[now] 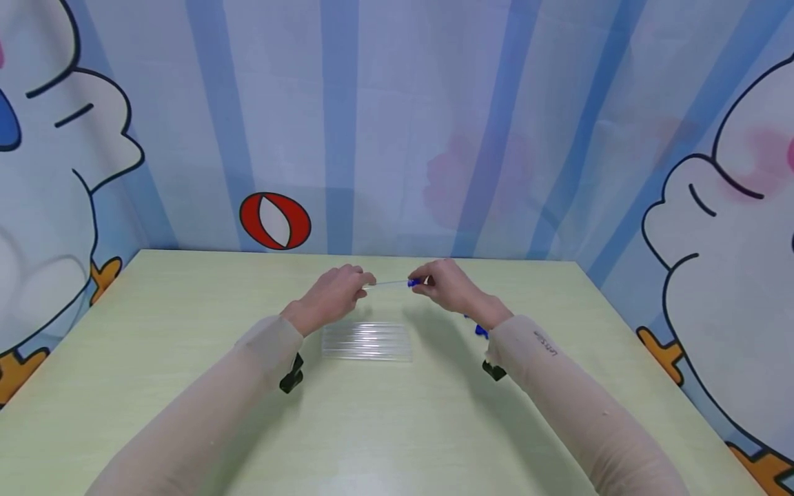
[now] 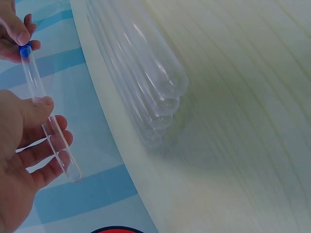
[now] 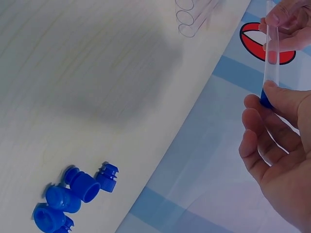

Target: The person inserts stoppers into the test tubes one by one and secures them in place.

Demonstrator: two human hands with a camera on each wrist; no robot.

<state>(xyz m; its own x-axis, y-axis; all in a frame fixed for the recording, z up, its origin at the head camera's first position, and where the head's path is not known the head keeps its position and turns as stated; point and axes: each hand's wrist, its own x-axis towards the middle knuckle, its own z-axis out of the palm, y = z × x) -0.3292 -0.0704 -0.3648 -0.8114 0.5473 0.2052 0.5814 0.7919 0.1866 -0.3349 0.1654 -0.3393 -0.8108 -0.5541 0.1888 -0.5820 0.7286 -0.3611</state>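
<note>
Above the far part of the table, my left hand (image 1: 333, 295) grips a clear test tube (image 2: 34, 80) between thumb and fingers. The tube's rounded end sticks out past those fingers in the left wrist view. My right hand (image 1: 451, 286) pinches a blue stopper (image 3: 265, 100) at the tube's other end, so both hands are joined by the level tube. The stopper sits at the mouth, partly covered by the right thumb and fingertips. Below the hands, several clear test tubes (image 2: 146, 63) lie side by side in a row (image 1: 366, 342).
Several loose blue stoppers (image 3: 83, 186) lie on the table to the right, partly behind the right forearm in the head view. The pale table (image 1: 397, 427) ends at a striped blue curtain (image 1: 403, 124) with cartoon prints.
</note>
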